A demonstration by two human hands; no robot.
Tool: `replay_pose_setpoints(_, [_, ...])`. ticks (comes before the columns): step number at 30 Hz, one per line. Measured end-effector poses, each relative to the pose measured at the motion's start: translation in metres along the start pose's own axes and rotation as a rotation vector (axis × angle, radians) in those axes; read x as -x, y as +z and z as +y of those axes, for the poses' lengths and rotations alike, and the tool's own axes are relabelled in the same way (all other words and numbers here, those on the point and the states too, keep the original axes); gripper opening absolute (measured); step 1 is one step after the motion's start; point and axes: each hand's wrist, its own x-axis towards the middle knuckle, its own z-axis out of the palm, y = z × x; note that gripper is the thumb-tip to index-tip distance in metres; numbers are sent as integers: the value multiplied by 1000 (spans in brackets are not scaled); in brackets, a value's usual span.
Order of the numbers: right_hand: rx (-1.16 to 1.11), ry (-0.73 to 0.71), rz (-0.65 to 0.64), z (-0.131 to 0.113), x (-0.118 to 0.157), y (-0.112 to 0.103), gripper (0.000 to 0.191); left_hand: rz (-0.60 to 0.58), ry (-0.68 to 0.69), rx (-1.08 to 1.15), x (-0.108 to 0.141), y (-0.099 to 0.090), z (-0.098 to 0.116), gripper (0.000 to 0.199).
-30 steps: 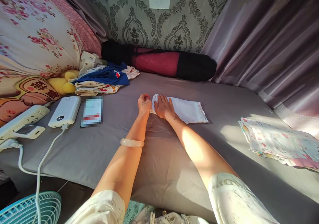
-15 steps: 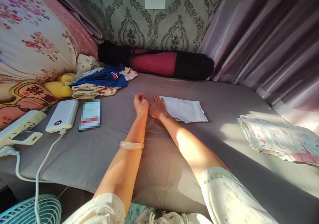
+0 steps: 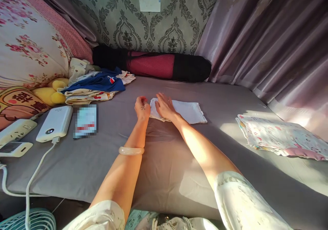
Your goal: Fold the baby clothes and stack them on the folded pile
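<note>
A folded white cloth (image 3: 188, 111) lies flat on the grey bed sheet in front of me. At its left end my left hand (image 3: 142, 109) is closed, fingers curled against the cloth's edge; the fingertips are hidden behind the hand. My right hand (image 3: 166, 107) rests on the left part of the cloth with its fingers stretched out and the thumb apart. The cloth's left end shows between the two hands, and its right end lies uncovered.
Folded clothes (image 3: 94, 85) are piled at the back left, near a power bank (image 3: 55, 122), a blurred packet (image 3: 85, 120) and a power strip (image 3: 16, 131). A black and red bundle (image 3: 151, 65) lies along the wall. Folded printed fabric (image 3: 279, 134) is at right.
My right hand has lifted off from beside the left hand and slid right over the cloth, baring its left end. My left hand stays at the edge. The view has shifted slightly right.
</note>
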Motion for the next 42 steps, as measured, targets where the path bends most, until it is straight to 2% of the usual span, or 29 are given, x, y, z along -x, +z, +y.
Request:
replay_pose_setpoints(3, [77, 29, -1, 21, 10, -11, 49, -141, 142, -120, 9, 0, 10, 36])
replay_pose_setpoints(7, [135, -5, -25, 36, 22, -6, 48, -369, 323, -281, 19, 6, 13, 42])
replay_pose_setpoints(12, [151, -5, -34, 36, 29, 6, 50, -507, 333, -400, 24, 9, 6, 43])
replay_pose_setpoints(21, [68, -5, -20, 38, 29, 1, 48, -506, 384, -443, 26, 5, 10, 46])
replay_pose_setpoints(25, [-24, 35, 6, 49, 29, -8, 49, -506, 426, -506, 26, 5, 11, 46])
replay_pose_setpoints(30, [81, 139, 21, 70, 36, -20, 49, -504, 484, -523, 28, 8, 14, 42])
replay_pose_setpoints(35, [113, 150, 10, 77, 45, -15, 50, -534, 504, -537, 32, 10, 15, 37])
replay_pose_setpoints(42, [119, 163, 27, 78, 45, -10, 49, -597, 499, -635, 33, 8, 17, 41])
